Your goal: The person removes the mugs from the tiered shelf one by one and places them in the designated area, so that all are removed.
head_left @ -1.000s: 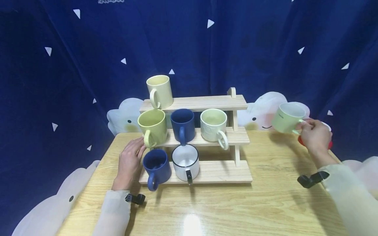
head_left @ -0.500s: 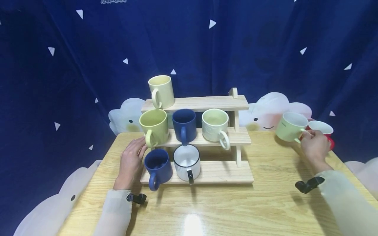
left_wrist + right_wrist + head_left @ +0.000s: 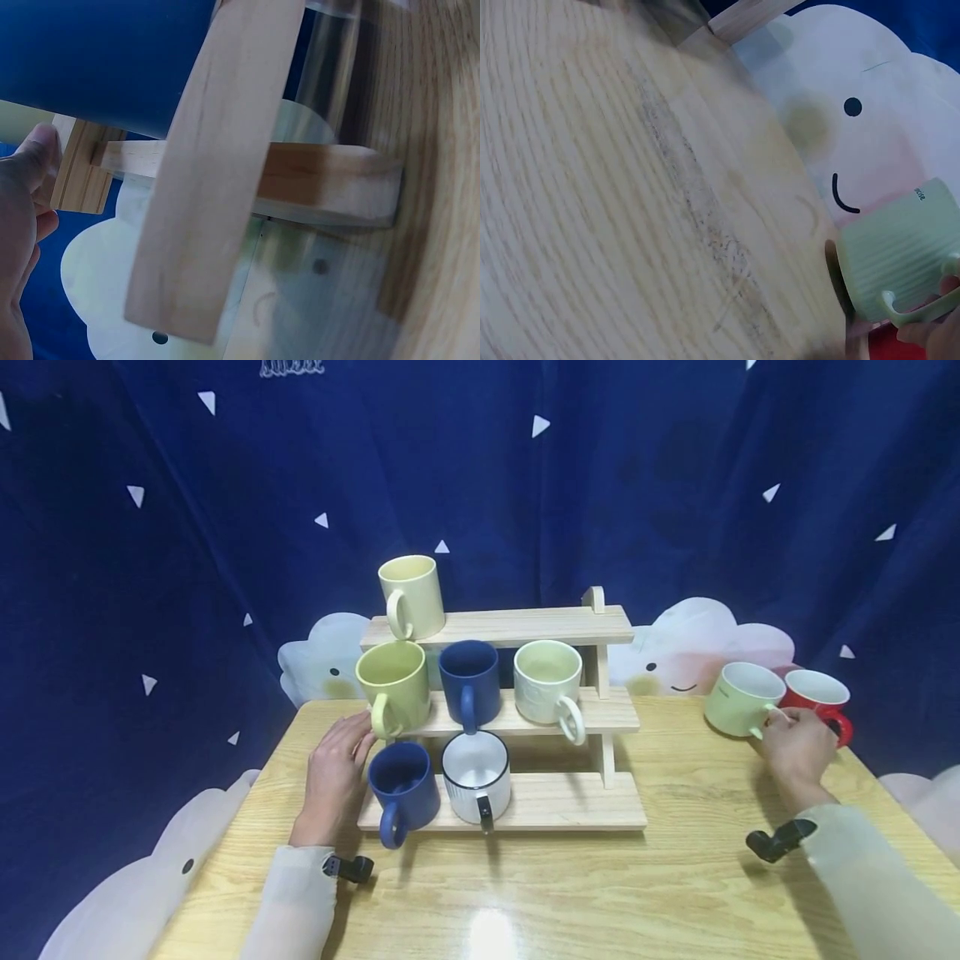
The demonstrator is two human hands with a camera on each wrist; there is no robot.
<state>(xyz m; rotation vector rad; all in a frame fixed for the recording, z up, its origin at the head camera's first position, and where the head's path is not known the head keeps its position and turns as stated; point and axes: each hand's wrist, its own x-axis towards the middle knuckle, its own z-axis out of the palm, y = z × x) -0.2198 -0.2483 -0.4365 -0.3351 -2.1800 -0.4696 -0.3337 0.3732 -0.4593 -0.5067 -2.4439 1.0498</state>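
Observation:
My right hand [image 3: 801, 752] pinches the handle of a light green mug [image 3: 731, 708] at the right of the table. In the right wrist view the mug [image 3: 904, 251] stands close over the wood, its handle toward my fingers. Just beside it, a red mug [image 3: 816, 690] with a white inside is partly hidden. My left hand [image 3: 333, 777] grips the left end of the middle board of a three-tier wooden shelf [image 3: 562, 802]. In the left wrist view the thumb [image 3: 39, 146] lies over the board's end, with fingers below.
A pale yellow mug [image 3: 416, 602] stands on the top tier. The middle tier bears an olive-yellow mug [image 3: 397, 681], a blue mug [image 3: 471, 677] and a cream mug [image 3: 543, 685]. Below are another blue mug [image 3: 408, 789] and a white black-rimmed mug [image 3: 472, 768].
My right hand has lowered the light green mug toward the table, beside the red mug, which shows more now. The left hand keeps its place on the shelf.

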